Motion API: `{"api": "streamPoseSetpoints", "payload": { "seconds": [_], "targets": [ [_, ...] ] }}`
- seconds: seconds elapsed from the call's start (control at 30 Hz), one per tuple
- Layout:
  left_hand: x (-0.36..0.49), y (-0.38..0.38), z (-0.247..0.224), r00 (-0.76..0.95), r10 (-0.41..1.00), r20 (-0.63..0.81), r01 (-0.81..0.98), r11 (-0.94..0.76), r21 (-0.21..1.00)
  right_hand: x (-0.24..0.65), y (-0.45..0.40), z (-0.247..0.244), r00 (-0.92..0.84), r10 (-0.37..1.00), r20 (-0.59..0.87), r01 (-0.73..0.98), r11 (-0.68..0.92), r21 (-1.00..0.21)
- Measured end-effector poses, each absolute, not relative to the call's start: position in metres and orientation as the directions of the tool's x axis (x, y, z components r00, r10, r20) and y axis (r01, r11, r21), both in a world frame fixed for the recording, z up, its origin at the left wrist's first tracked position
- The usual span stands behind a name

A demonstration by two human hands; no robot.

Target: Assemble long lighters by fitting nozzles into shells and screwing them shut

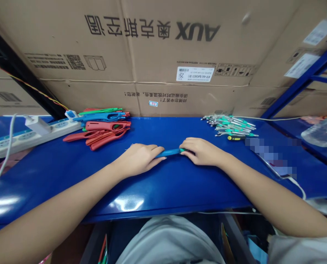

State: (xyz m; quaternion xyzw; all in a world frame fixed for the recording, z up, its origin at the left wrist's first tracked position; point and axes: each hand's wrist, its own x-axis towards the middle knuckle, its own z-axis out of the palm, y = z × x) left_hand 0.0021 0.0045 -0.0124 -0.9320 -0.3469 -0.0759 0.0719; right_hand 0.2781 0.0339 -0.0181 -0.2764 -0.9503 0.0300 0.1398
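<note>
My left hand (140, 158) is closed around a blue lighter casing (171, 152), whose narrow end points right. At that end my right hand (203, 151) pinches a small green part (182, 150), with a dark bit beside it partly covered by the fingers. The two pieces touch between my hands, just above the blue tabletop (163, 190). Beyond my left hand lies a pile of red lighter casings (108, 134), with blue casings (103, 117) and some green ones behind. Past my right hand is a heap of metal lighter rods with green ends (230, 125).
A white power strip (34, 136) with plugs sits at the far left. On the right are a yellow-and-black tool (236, 138), a phone (273, 161) on a white cable and a clear plastic container (321, 132). A large cardboard box (158, 47) walls off the back.
</note>
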Motion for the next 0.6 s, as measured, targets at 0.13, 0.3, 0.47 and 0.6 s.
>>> {"api": "streamPoseSetpoints", "payload": {
  "seconds": [0.13, 0.3, 0.47, 0.6],
  "targets": [
    [0.008, 0.0, -0.008, 0.74, 0.649, 0.177, 0.666, -0.743, -0.063, 0.285, 0.035, -0.004, -0.707, 0.704, 0.074, 0.667, 0.697, -0.263],
    [0.011, -0.003, -0.009, 0.728, 0.67, 0.145, 0.683, -0.729, -0.058, 0.298, 0.04, 0.005, -0.643, 0.763, -0.067, 0.738, 0.594, -0.321],
    [0.014, -0.01, -0.007, 0.672, 0.728, 0.136, 0.739, -0.67, -0.068, 0.328, 0.051, 0.023, -0.452, 0.89, -0.059, 0.884, 0.437, -0.166],
    [0.016, -0.016, -0.006, 0.64, 0.755, 0.143, 0.766, -0.642, -0.042, 0.371, 0.06, 0.035, -0.072, 0.986, -0.15, 0.997, 0.076, 0.021]
  ]
}}
